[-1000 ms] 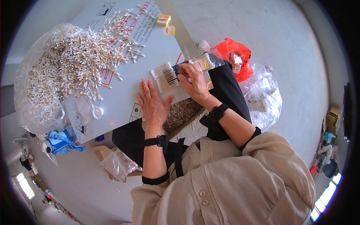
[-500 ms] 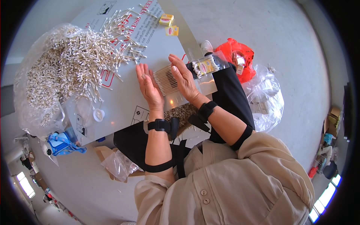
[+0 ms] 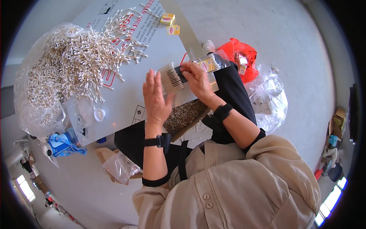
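Cotton-swab row (image 3: pixel 171 79) lies on the table (image 3: pixel 122 106), between the hands. Left hand (image 3: pixel 157 100) released, fingers straight; I read it as a side stop. Right hand (image 3: pixel 198 82) curls by the dark strip (image 3: pixel 180 72); grip, I cannot tell. Near edge close; sideways room toward the swab heap (image 3: pixel 78 57).

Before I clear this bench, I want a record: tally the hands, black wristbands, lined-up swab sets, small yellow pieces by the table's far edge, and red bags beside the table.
Left hand and right hand: 2
Black wristbands: 2
Lined-up swab sets: 2
Small yellow pieces: 2
Red bag: 1
Total: 9
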`<action>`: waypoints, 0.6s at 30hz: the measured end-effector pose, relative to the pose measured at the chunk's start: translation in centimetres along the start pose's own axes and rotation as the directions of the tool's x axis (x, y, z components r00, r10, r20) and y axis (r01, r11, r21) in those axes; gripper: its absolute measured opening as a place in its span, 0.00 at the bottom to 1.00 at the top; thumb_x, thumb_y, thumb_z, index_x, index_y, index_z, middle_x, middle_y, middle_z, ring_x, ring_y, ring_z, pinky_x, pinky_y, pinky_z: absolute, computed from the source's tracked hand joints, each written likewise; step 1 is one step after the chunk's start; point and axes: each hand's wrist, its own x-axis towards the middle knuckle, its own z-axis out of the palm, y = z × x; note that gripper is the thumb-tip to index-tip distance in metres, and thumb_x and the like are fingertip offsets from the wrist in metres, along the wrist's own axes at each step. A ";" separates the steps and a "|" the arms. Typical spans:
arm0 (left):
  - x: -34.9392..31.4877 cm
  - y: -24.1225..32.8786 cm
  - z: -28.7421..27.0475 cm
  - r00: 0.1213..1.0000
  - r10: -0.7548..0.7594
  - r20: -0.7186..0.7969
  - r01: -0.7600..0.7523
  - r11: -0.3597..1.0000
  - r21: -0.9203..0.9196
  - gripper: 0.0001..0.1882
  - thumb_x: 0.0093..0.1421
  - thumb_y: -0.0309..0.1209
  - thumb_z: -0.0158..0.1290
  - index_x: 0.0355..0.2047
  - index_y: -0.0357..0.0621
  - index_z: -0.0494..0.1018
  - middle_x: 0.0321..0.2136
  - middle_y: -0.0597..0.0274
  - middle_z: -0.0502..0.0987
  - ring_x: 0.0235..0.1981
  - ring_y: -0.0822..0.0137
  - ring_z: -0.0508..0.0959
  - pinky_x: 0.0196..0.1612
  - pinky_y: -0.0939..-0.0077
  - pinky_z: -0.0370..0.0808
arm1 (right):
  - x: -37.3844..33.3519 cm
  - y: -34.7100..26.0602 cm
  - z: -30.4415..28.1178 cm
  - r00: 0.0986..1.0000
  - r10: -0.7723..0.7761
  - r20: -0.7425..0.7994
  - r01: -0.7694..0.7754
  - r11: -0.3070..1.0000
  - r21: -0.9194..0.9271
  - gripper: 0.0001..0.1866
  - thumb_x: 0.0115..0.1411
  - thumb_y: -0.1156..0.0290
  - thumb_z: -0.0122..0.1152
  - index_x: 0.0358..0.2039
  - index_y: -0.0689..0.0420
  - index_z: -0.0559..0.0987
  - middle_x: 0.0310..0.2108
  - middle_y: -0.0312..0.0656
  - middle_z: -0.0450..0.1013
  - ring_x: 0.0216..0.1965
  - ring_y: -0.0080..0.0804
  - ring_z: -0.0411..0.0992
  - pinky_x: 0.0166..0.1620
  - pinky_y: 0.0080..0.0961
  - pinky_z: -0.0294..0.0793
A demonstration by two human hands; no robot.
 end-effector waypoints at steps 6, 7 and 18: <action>-2.6 0.6 0.6 0.967 -0.042 0.253 -0.086 0.876 0.474 0.48 0.57 0.54 0.55 0.69 0.43 0.49 0.71 0.52 0.48 0.72 0.55 0.48 0.71 0.47 0.42 | -1.6 -2.4 -0.6 0.969 -0.174 0.178 0.245 0.783 -0.571 0.03 0.55 0.77 0.59 0.31 0.59 0.79 0.30 0.46 0.72 0.32 0.48 0.75 0.35 0.37 0.75; -2.6 0.6 0.7 0.967 -0.042 0.251 -0.085 0.877 0.472 0.48 0.57 0.54 0.55 0.69 0.43 0.49 0.71 0.52 0.48 0.72 0.55 0.48 0.71 0.47 0.42 | -1.7 -2.4 -0.6 0.962 -0.190 0.195 0.270 0.758 -0.594 0.02 0.55 0.75 0.60 0.30 0.58 0.78 0.29 0.45 0.72 0.32 0.49 0.74 0.34 0.39 0.74; -2.5 0.6 0.9 0.966 -0.074 0.246 -0.061 0.864 0.499 0.47 0.58 0.56 0.53 0.69 0.45 0.50 0.71 0.55 0.48 0.72 0.58 0.47 0.71 0.48 0.41 | -2.2 -2.1 -0.3 0.937 -0.224 0.268 0.348 0.641 -0.684 0.03 0.55 0.73 0.60 0.26 0.57 0.77 0.28 0.43 0.70 0.31 0.47 0.75 0.33 0.40 0.74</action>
